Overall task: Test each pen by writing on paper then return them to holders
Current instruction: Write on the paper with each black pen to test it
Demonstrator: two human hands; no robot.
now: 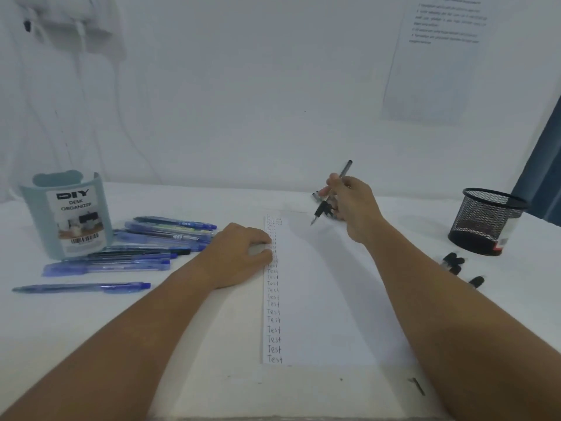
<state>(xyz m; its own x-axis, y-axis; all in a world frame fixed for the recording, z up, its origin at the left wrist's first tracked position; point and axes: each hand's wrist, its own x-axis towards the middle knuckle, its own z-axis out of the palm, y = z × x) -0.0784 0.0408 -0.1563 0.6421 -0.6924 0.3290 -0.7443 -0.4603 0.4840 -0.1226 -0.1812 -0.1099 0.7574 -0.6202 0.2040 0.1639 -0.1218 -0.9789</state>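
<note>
A white table [188, 344] is running up to a white wall [243, 101], where a printed sheet [431, 65] is hanging at upper right and a white cable [121, 117] is trailing down at left. A blue curtain [543, 165] is showing at the right edge.

On the table's left, a pale green organizer [65, 214] labelled "DIY DESK ORGANIZER" is standing upright, with a spread of blue pens [151, 241] lying just beside it, most with their long axes running left to right; one blue pen [82, 287] is lying apart, nearer the camera. At far right a black mesh cup [485, 221] is standing, and a few black caps [455, 264] are lying near its base.

The paper [318, 299] is lying in the middle, with a column of "Test" written down its left edge. The left hand [239, 253] is resting on that edge, fingers loosely curled, pressing the sheet and covering some words.

The right hand [349, 205] is hanging above the paper's far end, pinching a black pen [331, 194]. The pen is tilting steeply, tip pointing down and left just above the paper, its back end pointing up and right toward the wall. Another dark pen [315, 196] is partly hidden behind the fingers.
</note>
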